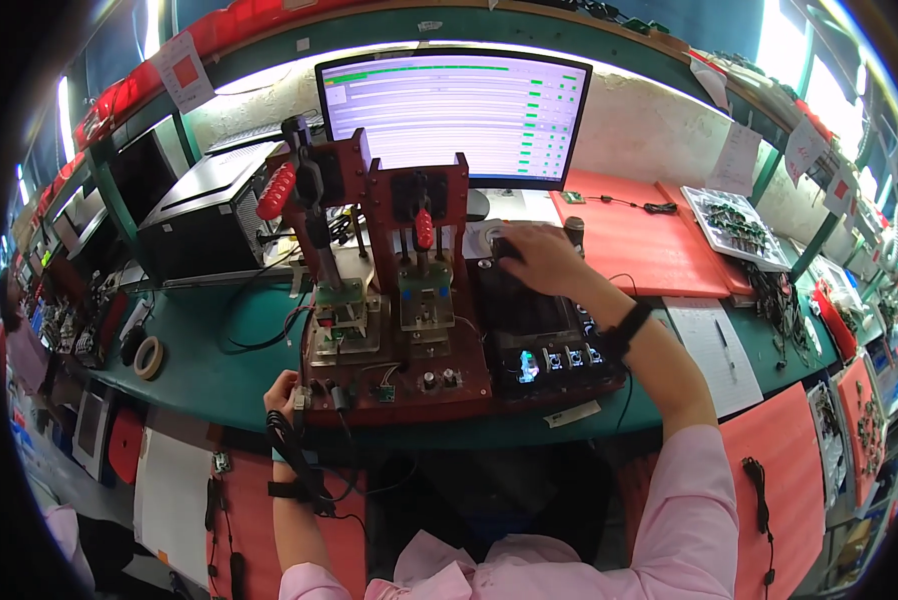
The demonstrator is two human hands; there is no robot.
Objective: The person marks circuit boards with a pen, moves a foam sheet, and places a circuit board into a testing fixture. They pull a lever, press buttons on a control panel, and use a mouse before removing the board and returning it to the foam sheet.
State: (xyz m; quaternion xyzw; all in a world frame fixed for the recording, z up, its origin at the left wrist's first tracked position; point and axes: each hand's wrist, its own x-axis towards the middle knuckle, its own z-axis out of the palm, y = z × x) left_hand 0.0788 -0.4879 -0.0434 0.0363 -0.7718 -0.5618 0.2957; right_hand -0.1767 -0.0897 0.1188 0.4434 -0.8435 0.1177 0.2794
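My left hand [283,397] is at the left front corner of a dark red test fixture [419,398], its fingers closed beside a metal connector [301,398]. What they pinch is hidden. Black cables [314,475] hang in loops below that wrist. My right hand [541,257] reaches over the back of a black control box [524,312], fingers bent around something dark that I cannot make out. Two toggle clamps with red handles, the left one [277,192] raised and the right one [424,230] upright, stand on the fixture. Green circuit boards [341,296] sit beneath them.
Behind the fixture stands a lit monitor [454,115], with a black computer case [204,215] to its left. A tape roll [149,357] lies on the green bench. At right are a paper sheet with a pen [724,338], a tray of boards [734,228] and bundled cables [779,300].
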